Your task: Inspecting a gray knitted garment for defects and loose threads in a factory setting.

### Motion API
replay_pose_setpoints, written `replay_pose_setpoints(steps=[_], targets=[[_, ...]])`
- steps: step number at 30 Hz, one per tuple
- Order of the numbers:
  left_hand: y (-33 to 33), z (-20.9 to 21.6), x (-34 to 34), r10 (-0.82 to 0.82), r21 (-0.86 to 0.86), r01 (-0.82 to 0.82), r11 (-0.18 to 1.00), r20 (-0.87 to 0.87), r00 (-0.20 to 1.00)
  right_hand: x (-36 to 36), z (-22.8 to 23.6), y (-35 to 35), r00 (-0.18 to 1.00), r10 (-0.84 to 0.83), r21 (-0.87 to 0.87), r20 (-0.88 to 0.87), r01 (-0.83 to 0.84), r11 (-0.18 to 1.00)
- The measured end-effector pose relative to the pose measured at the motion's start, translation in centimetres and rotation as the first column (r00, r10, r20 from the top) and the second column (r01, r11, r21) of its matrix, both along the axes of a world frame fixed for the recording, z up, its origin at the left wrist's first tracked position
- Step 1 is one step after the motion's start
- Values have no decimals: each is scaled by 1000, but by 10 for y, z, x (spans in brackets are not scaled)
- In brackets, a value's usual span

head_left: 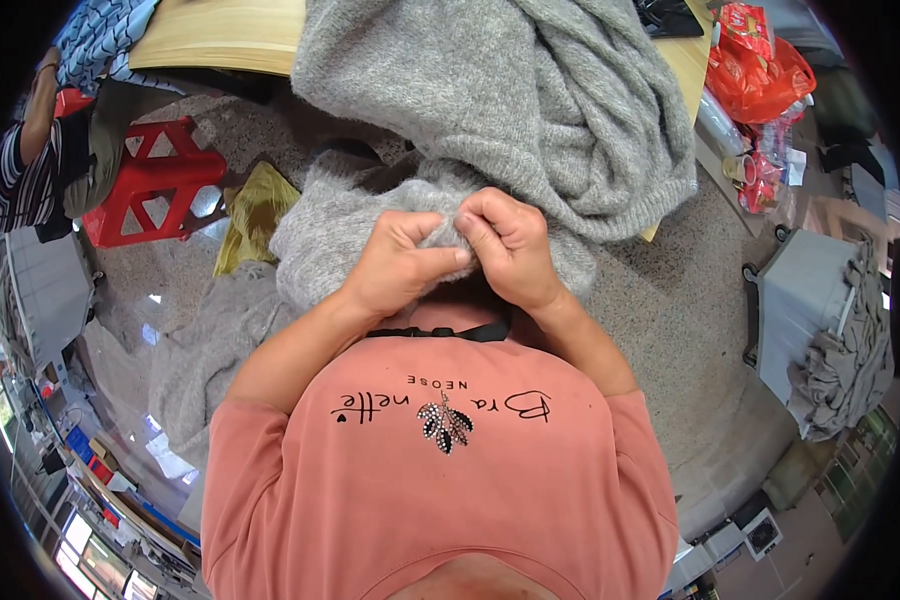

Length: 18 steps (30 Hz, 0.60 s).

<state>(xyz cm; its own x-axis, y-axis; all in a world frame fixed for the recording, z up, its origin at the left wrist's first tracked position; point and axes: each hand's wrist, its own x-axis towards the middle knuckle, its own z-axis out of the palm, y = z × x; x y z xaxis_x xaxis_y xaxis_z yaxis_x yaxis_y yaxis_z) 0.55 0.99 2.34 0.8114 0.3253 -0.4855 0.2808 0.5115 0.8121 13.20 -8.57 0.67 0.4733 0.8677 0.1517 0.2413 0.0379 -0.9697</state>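
Well, from where I stand the grey knit cloth (320, 245) lies gathered over the person's lap, just short of the table edge, and both hands are at its near edge. The left hand (402, 262) has thumb and forefinger closed on a pinch of it, its other fingers tucked under where I can't see them. The right hand (510, 245) is curled tight, its thumb pressed down on the knit right beside the left thumb; what exactly sits between those fingertips is covered by the fingers themselves. A bigger grey knit heap (570, 130) spills off the wooden table (230, 35) and runs out at the top, and I can't tell whether it joins the piece in the lap. A black object (670, 18) beyond it is cut off, too little of it showing to name. On the floor to the left, a yellow bag (258, 215) is partly behind the lap cloth, near a red stool (160, 180), while a grey mesh-like pile (210, 350) half vanishes behind the left forearm. Farther left, a co-worker in a striped top (20, 185) is squeezed into the dark rim, one arm raised.
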Motion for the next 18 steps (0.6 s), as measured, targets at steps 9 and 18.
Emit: replay_pose_setpoints(steps=[9,18], targets=[[19,3,9,320,-73,-313,947,124,939,18,20,-75,982,184,-473,46,-141,870],[18,13,13,288,-175,-268,947,100,952,4,-39,-60,755,-78,-241,651,303,922]])
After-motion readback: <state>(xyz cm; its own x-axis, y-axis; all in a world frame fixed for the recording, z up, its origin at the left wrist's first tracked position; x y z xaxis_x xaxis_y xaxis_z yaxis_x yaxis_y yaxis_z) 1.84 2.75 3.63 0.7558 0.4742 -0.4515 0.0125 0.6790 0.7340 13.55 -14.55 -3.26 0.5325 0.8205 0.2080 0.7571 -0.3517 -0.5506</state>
